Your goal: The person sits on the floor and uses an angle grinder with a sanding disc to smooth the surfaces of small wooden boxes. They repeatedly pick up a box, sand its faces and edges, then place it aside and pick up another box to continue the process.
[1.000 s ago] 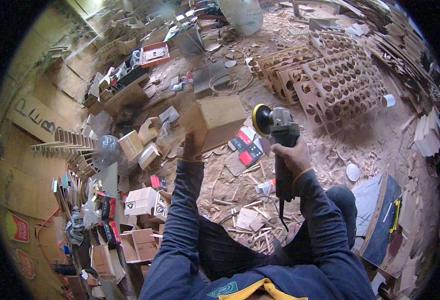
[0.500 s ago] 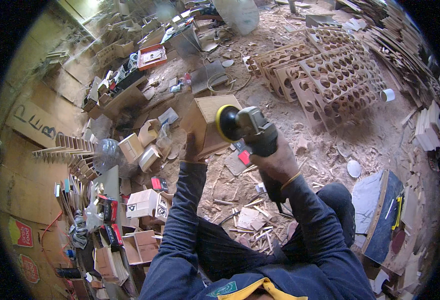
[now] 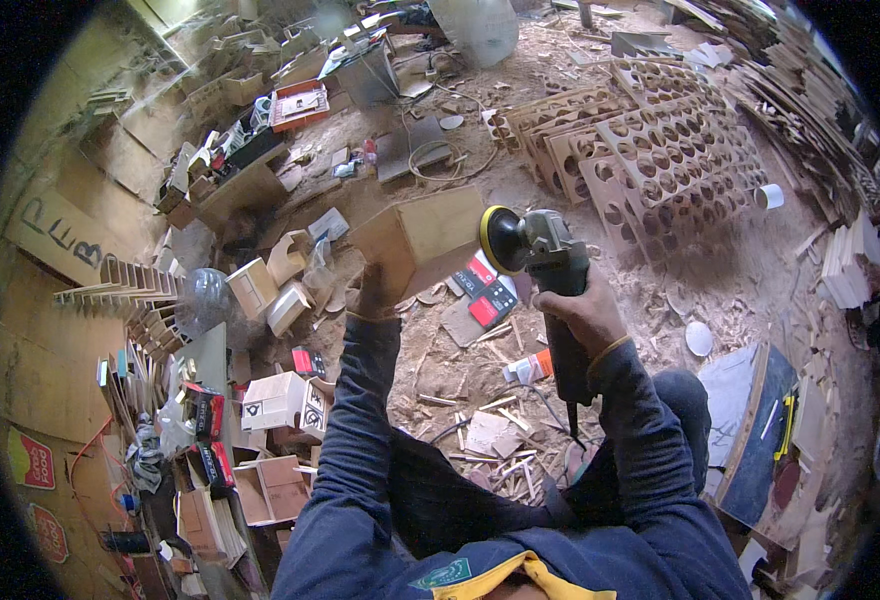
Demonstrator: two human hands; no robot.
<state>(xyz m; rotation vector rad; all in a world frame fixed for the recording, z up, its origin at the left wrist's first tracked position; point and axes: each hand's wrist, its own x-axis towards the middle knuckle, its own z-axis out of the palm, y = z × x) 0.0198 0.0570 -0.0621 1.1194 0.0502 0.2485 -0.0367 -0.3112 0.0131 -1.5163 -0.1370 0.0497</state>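
Note:
My left hand (image 3: 373, 292) is closed on the near left side of a wooden box (image 3: 438, 225), holding it up and tilted. The box has light plywood faces, and its shadowed side hides some of my fingers. Wrapped round the body of a grey and black angle grinder (image 3: 560, 262) is my right hand (image 3: 588, 318). The grinder carries a round sanding disc (image 3: 501, 240) with a yellow rim and dark backing. This disc stands at the right end of the box; I cannot tell whether they touch. From the grinder's lower end a dark cord runs down.
Perforated wooden panels (image 3: 650, 160) lean in a stack at the far right. Small wooden boxes (image 3: 285, 402) and offcuts lie at left. Red and black packets (image 3: 490, 298) sit on the shavings below the box. A curved blue board (image 3: 760, 440) lies near my right knee.
The grinder has moved right and slightly down, from in front of the box to its right end. My left hand has turned the box, so its long side faces more toward me.

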